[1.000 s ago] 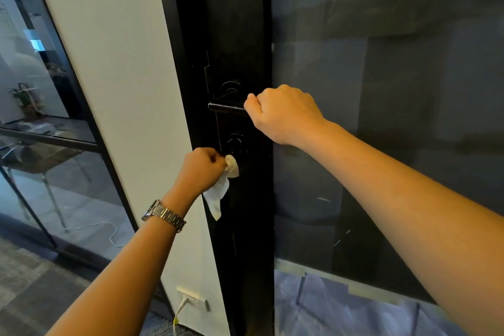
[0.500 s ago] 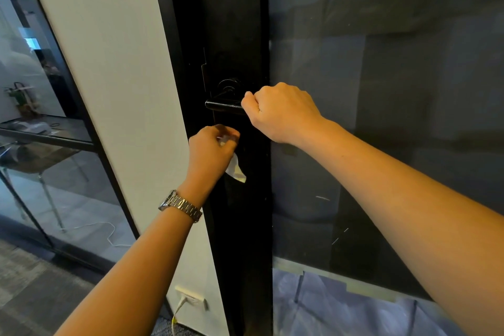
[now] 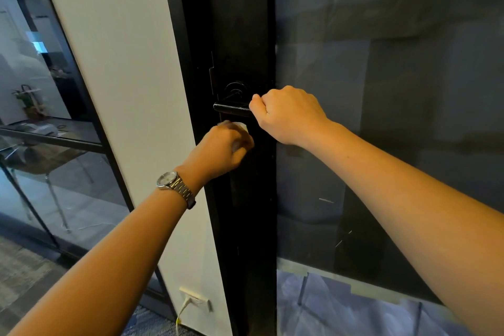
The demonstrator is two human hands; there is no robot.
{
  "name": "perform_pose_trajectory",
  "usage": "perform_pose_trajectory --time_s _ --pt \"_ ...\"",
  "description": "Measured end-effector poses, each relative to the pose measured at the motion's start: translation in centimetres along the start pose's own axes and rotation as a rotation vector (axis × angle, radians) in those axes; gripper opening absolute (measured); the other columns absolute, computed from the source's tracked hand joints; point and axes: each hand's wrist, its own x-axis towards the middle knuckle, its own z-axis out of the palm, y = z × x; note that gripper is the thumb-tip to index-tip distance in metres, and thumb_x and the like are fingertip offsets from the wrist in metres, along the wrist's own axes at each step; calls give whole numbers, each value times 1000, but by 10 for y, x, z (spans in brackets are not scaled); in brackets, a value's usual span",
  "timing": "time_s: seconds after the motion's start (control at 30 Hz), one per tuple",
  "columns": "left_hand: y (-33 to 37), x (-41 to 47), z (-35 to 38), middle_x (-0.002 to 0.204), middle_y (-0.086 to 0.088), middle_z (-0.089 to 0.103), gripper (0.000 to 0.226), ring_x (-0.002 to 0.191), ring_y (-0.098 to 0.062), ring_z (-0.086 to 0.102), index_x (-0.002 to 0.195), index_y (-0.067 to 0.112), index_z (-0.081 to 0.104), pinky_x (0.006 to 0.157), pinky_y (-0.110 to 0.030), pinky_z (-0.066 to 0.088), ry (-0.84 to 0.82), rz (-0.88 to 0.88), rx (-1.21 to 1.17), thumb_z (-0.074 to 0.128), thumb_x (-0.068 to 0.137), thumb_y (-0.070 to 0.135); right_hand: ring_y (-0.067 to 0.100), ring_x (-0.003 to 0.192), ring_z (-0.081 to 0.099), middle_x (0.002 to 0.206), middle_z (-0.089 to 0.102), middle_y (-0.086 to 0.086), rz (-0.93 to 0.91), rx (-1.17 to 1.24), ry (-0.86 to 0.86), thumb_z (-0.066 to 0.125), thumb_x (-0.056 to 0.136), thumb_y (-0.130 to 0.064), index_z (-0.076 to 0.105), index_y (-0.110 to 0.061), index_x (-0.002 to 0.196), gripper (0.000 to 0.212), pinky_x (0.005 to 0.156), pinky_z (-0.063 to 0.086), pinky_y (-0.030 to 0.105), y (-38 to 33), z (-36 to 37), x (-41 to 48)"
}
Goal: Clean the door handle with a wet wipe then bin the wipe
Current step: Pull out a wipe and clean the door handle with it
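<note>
Dark glass [image 3: 381, 95] fills the right of the view as the door's large panel, and a white wall panel [image 3: 114, 68] is seen to the left of it; between them runs the black door stile [image 3: 240, 22]. The right hand [image 3: 289, 114] is closed round the right part of the lever door handle [image 3: 231, 108]. The left hand [image 3: 218, 151] is held just below the handle, with the wet wipe [image 3: 242, 126] bunched in its curled fingers; only a small pale edge of the wipe is shown above the knuckles, and it is blurred, so whether it touches the bar cannot be told. A metal wristwatch [image 3: 174, 185] is worn on the left wrist, and a wall socket [image 3: 195, 301] is seen low on the wall panel. Several slips may be judged likely from here: the stretch of bar covered by the right hand could be left unwiped unless that grip is shifted; the lever could be pressed down by the steadying hand, so that the latch is freed and the door swings; and the wipe could be dragged from the fingers where it catches under the bar. The handle's long axis is laid level across the stile, left to right; its visible end is pointed left toward the door's edge, while the other end is hidden in the right hand.
</note>
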Motion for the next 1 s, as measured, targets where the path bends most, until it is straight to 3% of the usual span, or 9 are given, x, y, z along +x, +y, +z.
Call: perform_pose_trajectory --time_s 0.07,0.13,0.3,0.37,0.5,0.67,0.77,0.87,1.0 --pt "3 1 3 107 -5 66 20 90 -6 52 104 10 69 76 -3 36 184 -197 -162 58 87 15 11 47 38 50 41 -1 0 1 1 27 101 -32 37 -15 48 57 45 21 25 0 0 1" --pt "6 4 10 105 -3 67 24 88 -5 53 107 10 66 78 -8 39 297 -415 -286 62 84 16 12 46 37 49 40 -1 0 3 0 27 101 -32 36 -15 47 57 45 22 25 0 0 1" --pt "9 10 16 84 -1 59 22 70 -8 52 98 6 61 55 -10 35 360 -672 -431 66 79 17 12 45 36 47 38 -1 -3 13 -3 27 101 -31 35 -15 46 58 45 21 25 1 0 1" --pt "13 10 19 95 -8 61 21 73 -11 52 99 5 62 54 -11 35 353 -659 -347 62 81 15 12 45 36 47 38 -1 -2 10 2 27 101 -31 35 -15 47 58 45 21 25 1 0 1" --pt "20 -5 26 127 -11 48 30 92 -19 57 119 6 56 76 -12 37 299 -398 -109 51 92 18 12 45 37 48 40 -1 -6 5 -1 27 101 -32 37 -15 47 58 45 21 25 -1 0 1" --pt "5 -5 10 121 -13 54 26 108 -25 53 109 2 64 89 -24 42 131 -57 108 52 90 16 11 47 38 50 41 -2 2 -10 -2 26 101 -32 38 -16 48 57 46 20 25 -1 0 0" --pt "0 -5 7 116 -13 58 19 106 -24 52 94 4 70 86 -26 45 16 131 221 56 87 15 10 47 37 51 41 -2 10 -12 -5 26 101 -33 37 -16 48 57 46 20 24 -2 -1 -1" --pt "-2 -2 10 112 -8 60 19 98 -15 55 94 6 70 82 -14 42 102 -8 43 56 87 16 10 47 37 50 41 -2 10 -14 -3 26 101 -33 37 -16 48 57 46 19 24 -2 -2 0" --pt "11 -1 21 96 -3 61 17 68 -3 50 97 10 67 57 4 38 376 -411 -256 59 87 21 11 47 38 50 41 -2 9 -9 -7 26 101 -33 38 -16 48 57 46 21 25 -2 -2 1"
